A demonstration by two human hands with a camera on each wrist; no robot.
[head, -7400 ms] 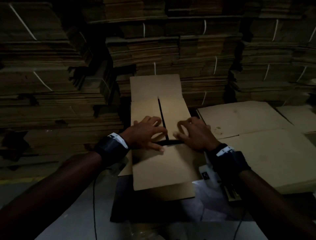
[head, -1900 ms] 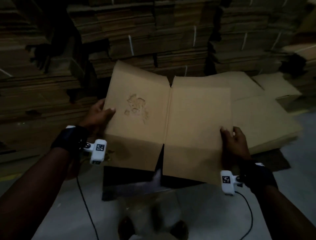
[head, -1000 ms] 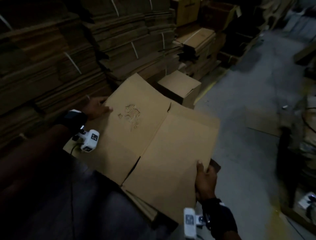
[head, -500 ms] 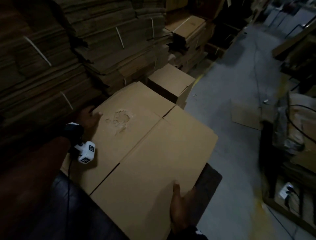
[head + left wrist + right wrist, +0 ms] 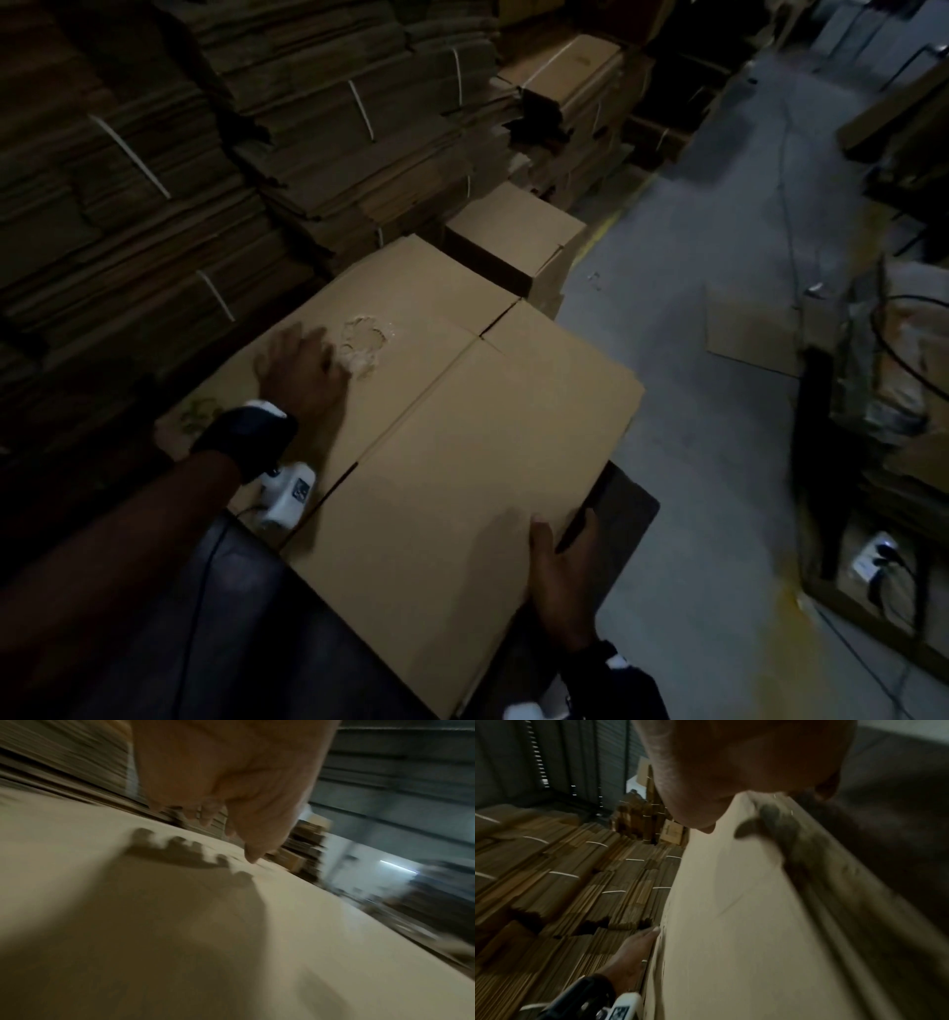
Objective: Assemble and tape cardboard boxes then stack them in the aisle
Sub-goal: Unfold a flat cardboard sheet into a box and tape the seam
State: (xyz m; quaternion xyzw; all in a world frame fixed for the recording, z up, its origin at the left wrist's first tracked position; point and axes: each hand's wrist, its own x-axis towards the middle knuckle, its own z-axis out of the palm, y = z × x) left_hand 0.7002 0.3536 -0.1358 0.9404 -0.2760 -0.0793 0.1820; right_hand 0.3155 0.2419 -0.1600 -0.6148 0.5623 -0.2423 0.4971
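Strapped bundles of flattened cardboard [image 5: 154, 154] towered at ten o'clock as a person carried a large cardboard box [image 5: 462, 462], right hand [image 5: 562, 580] gripping its five o'clock edge, left hand [image 5: 303, 367] spread flat on the panel beside a torn patch [image 5: 364, 342].

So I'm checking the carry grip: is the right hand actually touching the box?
Touching. The head view shows the right hand gripping the box's near edge, thumb on top. The right wrist view shows the same edge held in it.
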